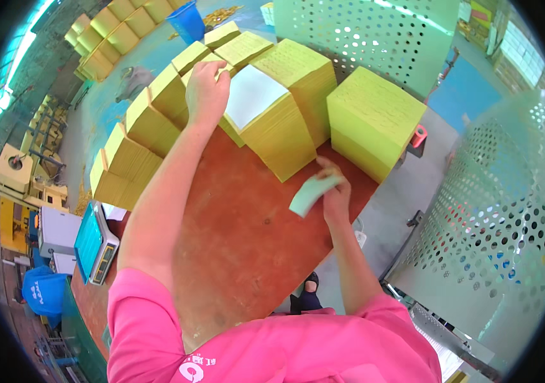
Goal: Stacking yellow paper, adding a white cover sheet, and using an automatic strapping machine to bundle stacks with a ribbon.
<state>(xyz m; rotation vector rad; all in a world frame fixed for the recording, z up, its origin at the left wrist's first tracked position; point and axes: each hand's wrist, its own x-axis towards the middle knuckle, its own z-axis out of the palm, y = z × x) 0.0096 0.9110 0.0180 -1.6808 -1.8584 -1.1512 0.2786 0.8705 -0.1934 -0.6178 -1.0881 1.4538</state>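
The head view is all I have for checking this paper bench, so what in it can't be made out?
- Left hand: fingertips hidden behind the yellow paper stack it rests on.
- Right hand: palm covered by the pale green slip it holds.
- White-topped stack: its base hidden by the left forearm.
- Weighing scale: display too small and slanted.
- Table: near edge hidden by the pink shirt.

matt yellow paper stacks (374, 121) — smooth reddish tabletop (253, 217)

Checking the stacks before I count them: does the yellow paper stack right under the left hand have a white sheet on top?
Yes, a white sheet covers the yellow paper stack beside the left hand.
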